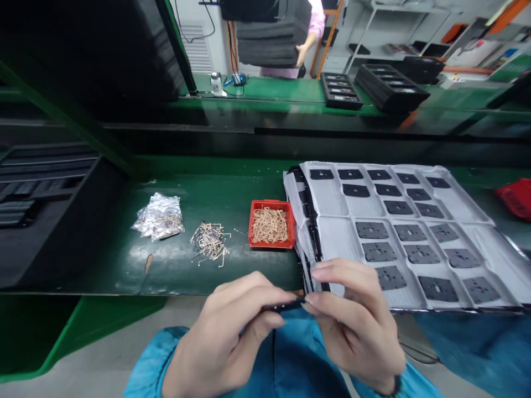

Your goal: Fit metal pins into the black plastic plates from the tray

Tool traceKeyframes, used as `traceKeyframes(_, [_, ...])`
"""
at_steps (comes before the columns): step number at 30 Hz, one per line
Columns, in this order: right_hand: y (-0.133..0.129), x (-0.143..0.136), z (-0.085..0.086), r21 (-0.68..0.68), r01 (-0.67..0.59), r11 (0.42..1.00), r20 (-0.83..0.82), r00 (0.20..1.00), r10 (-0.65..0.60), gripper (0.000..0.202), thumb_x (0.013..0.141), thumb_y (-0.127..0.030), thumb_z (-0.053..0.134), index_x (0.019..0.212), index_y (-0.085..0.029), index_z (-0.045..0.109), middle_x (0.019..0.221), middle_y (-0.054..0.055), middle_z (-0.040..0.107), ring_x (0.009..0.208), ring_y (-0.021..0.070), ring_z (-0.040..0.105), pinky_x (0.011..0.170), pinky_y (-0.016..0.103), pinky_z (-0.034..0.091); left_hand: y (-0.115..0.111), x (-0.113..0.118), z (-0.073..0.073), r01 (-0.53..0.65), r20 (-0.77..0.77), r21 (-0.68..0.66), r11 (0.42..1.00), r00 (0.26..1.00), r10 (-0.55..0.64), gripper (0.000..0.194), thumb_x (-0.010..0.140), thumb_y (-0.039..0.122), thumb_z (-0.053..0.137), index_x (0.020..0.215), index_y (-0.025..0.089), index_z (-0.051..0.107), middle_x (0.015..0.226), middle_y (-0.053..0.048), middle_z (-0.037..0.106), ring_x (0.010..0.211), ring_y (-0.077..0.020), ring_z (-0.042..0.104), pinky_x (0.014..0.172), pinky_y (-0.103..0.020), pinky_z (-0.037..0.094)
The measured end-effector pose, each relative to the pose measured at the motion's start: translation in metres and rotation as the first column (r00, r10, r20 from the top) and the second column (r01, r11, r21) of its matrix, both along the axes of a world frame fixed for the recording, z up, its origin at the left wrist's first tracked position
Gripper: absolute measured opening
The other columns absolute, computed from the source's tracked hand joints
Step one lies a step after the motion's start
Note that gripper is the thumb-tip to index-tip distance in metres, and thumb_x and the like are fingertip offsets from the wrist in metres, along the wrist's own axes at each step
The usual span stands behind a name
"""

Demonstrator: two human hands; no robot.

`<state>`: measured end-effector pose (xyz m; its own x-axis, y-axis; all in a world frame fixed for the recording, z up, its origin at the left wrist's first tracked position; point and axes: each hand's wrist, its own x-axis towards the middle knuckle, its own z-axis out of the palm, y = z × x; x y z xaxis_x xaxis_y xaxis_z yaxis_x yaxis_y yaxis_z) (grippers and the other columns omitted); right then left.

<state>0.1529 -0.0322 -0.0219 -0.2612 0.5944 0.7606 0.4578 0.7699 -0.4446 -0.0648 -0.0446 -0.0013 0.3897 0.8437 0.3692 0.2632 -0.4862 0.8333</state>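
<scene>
A small black plate [286, 305], seen edge-on, is pinched between the thumb and fingers of my left hand [232, 326]. My right hand [357, 320] touches the plate's right end with thumb and forefinger pressed together; whether a small part sits between them is hidden. Beyond my hands, a red tray [251, 237] holds many small copper-coloured pieces [269, 225]. Left of it lies a loose pile of thin metal pieces [211, 241]. To the right, a white compartmented tray [336, 193] carries rows of flat dark plates [379, 252].
Clear plastic bags [160, 216] lie on the green table [166, 273]. A black rack [83, 210] stands left. Black trays [341, 91] and a white bottle [216, 84] sit on the rear shelf. Behind, a person in pink holds a dark stack [269, 41]. A red object [516, 198] lies far right.
</scene>
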Motion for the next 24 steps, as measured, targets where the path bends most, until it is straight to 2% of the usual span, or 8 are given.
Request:
traceKeyframes(3, [0.001, -0.007, -0.004, 0.161, 0.168, 0.972, 0.023, 0.984, -0.174, 0.02, 0.092, 0.002, 0.066, 0.094, -0.017, 0.072, 0.109, 0.006, 0.07, 0.106, 0.023, 0.069, 0.088, 0.04, 0.062, -0.003, 0.001, 0.009, 0.042, 0.112, -0.32, 0.946, 0.994, -0.007, 0.03, 0.112, 0.022, 0.048, 0.124, 0.024, 0.075, 0.089, -0.002, 0.072, 0.069, -0.0117, 0.069, 0.065, -0.021, 0.057])
traceKeyframes(6, [0.004, -0.014, -0.009, 0.349, 0.261, 0.9, -0.018, 0.962, -0.272, 0.021, 0.087, 0.002, 0.074, 0.087, -0.019, 0.073, 0.101, 0.004, 0.071, 0.094, 0.0198, 0.069, 0.081, 0.038, 0.063, -0.007, 0.005, 0.015, 0.009, 0.163, -0.44, 0.898, 0.984, 0.07, 0.036, 0.114, 0.028, 0.044, 0.116, 0.024, 0.079, 0.076, 0.0, 0.068, 0.063, -0.0109, 0.068, 0.065, -0.019, 0.058])
traceKeyframes(8, [0.005, -0.017, -0.009, 0.397, 0.262, 0.88, -0.026, 0.961, -0.274, 0.021, 0.086, 0.002, 0.075, 0.086, -0.019, 0.073, 0.099, 0.003, 0.071, 0.091, 0.0187, 0.067, 0.08, 0.037, 0.063, -0.008, 0.009, 0.014, -0.039, 0.178, -0.476, 0.879, 0.974, 0.139, 0.036, 0.113, 0.03, 0.045, 0.109, 0.022, 0.079, 0.073, 0.001, 0.067, 0.06, -0.0104, 0.069, 0.063, -0.017, 0.057])
traceKeyframes(12, [0.004, -0.02, -0.002, 0.108, 0.156, 0.982, 0.053, 0.985, -0.162, 0.013, 0.097, -0.006, 0.063, 0.094, -0.018, 0.067, 0.108, 0.005, 0.067, 0.105, 0.0199, 0.067, 0.091, 0.037, 0.06, -0.009, 0.017, 0.009, -0.134, 0.21, -0.5, 0.855, 0.94, 0.27, 0.04, 0.113, 0.031, 0.045, 0.087, 0.018, 0.073, 0.067, 0.002, 0.063, 0.05, -0.0079, 0.066, 0.053, -0.014, 0.054])
traceKeyframes(16, [-0.001, -0.022, 0.005, -0.109, 0.041, 0.993, -0.049, 0.998, -0.047, 0.011, 0.1, -0.01, 0.057, 0.095, -0.02, 0.061, 0.113, 0.004, 0.063, 0.112, 0.0154, 0.063, 0.101, 0.03, 0.055, -0.006, 0.02, 0.004, -0.203, 0.155, -0.508, 0.837, 0.935, 0.32, 0.043, 0.112, 0.032, 0.047, 0.075, 0.017, 0.064, 0.066, 0.002, 0.062, 0.051, -0.0086, 0.065, 0.052, -0.014, 0.054])
traceKeyframes(19, [-0.005, -0.023, 0.002, -0.247, 0.039, 0.968, -0.12, 0.99, -0.071, 0.011, 0.1, -0.012, 0.06, 0.098, -0.022, 0.063, 0.118, 0.004, 0.064, 0.114, 0.0138, 0.064, 0.102, 0.025, 0.055, -0.005, 0.021, 0.0, -0.198, 0.193, -0.52, 0.831, 0.92, 0.34, 0.042, 0.112, 0.033, 0.049, 0.077, 0.017, 0.066, 0.064, 0.002, 0.062, 0.049, -0.0083, 0.065, 0.051, -0.013, 0.054])
traceKeyframes(21, [-0.007, -0.022, -0.003, -0.396, 0.037, 0.918, -0.186, 0.975, -0.12, 0.008, 0.102, -0.019, 0.062, 0.105, -0.024, 0.066, 0.124, 0.006, 0.065, 0.117, 0.0155, 0.066, 0.099, 0.026, 0.057, -0.004, 0.02, -0.002, -0.168, 0.245, -0.56, 0.811, 0.902, 0.356, 0.042, 0.111, 0.036, 0.05, 0.078, 0.017, 0.068, 0.06, 0.002, 0.064, 0.045, -0.0082, 0.065, 0.049, -0.013, 0.054])
traceKeyframes(24, [-0.011, -0.023, -0.012, -0.562, -0.088, 0.823, -0.341, 0.93, -0.134, 0.016, 0.103, -0.031, 0.064, 0.118, -0.028, 0.067, 0.122, 0.007, 0.069, 0.114, 0.0179, 0.072, 0.092, 0.026, 0.062, -0.003, 0.02, -0.004, -0.1, 0.313, -0.644, 0.759, 0.87, 0.38, 0.043, 0.11, 0.044, 0.054, 0.082, 0.015, 0.071, 0.055, 0.001, 0.067, 0.042, -0.0086, 0.066, 0.047, -0.013, 0.053])
